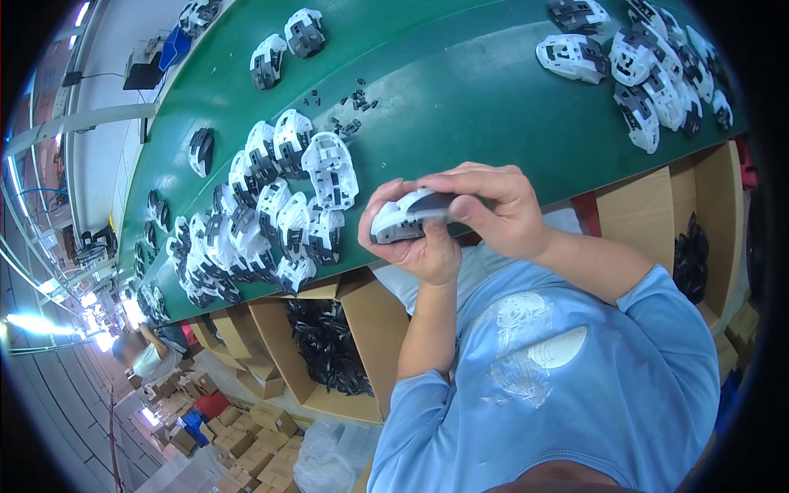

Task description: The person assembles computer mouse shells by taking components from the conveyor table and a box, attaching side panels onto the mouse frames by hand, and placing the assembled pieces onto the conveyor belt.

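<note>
Both my hands are closed around one white-and-black moulded plastic shell (403,217), held tilted just over the near edge of the green table (444,107). My left hand (429,259) grips it from below and around its left end. On the right end, the fingers of my right hand (503,205) lie over the top, and the thumb presses against its side; part of the shell is hidden there. A similar white shell (330,170) lies just left of my hands, beside a crowded group of white-and-black shells (238,222).
Small black pieces (359,100) lie scattered beyond the shells. Another pile of shells (657,74) stands at the far right. Below the table edge, one cardboard box (362,329) holds black parts; a second box (641,205) stands at right. Another person (152,355) is at the far left.
</note>
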Demonstrator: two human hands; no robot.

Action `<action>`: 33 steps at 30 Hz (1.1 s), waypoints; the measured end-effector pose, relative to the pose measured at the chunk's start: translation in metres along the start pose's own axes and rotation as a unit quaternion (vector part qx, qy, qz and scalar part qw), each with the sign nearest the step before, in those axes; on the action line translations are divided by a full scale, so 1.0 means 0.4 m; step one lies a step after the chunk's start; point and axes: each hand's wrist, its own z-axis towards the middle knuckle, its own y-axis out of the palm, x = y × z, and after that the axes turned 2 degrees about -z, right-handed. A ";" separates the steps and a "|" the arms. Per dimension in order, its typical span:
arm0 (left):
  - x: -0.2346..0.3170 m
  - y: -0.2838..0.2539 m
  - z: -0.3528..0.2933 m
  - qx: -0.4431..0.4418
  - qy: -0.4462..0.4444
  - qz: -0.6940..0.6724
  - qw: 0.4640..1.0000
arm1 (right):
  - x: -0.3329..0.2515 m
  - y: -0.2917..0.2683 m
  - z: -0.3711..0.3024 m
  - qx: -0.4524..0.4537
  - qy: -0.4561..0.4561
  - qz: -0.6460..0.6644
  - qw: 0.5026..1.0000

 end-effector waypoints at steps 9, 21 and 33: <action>0.000 0.009 -0.001 0.025 -0.001 -0.036 0.999 | -0.006 -0.022 0.024 -0.012 -0.107 -0.059 0.992; -0.005 0.017 0.014 0.047 0.064 0.111 0.991 | -0.006 -0.050 0.015 -0.069 -0.028 -0.115 0.991; 0.054 0.008 0.046 -0.046 -0.207 -0.059 0.975 | 0.009 -0.107 0.081 -0.095 -0.284 -0.243 0.922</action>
